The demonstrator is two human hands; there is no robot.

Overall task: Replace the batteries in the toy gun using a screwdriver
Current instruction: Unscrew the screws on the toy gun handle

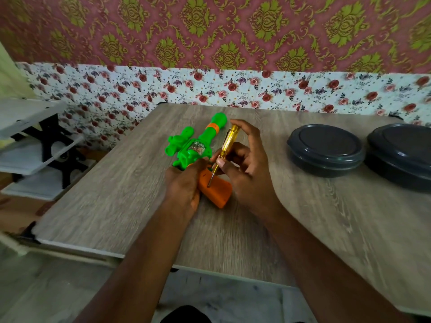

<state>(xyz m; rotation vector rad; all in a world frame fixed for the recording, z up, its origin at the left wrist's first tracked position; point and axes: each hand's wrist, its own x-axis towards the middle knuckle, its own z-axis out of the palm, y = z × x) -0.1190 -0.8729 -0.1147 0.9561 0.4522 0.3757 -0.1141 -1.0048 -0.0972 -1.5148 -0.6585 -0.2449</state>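
A green toy gun with an orange grip lies on its side on the wooden table, barrel pointing away from me. My left hand grips the gun where the body meets the grip. A yellow see-through screwdriver is pinched in my right hand. It stands tilted, and its metal tip touches the side of the orange grip. No batteries are visible.
Two dark grey round lidded containers sit on the right of the table. A white shelf rack with black brackets stands left of the table. A floral-papered wall runs behind the table's far edge.
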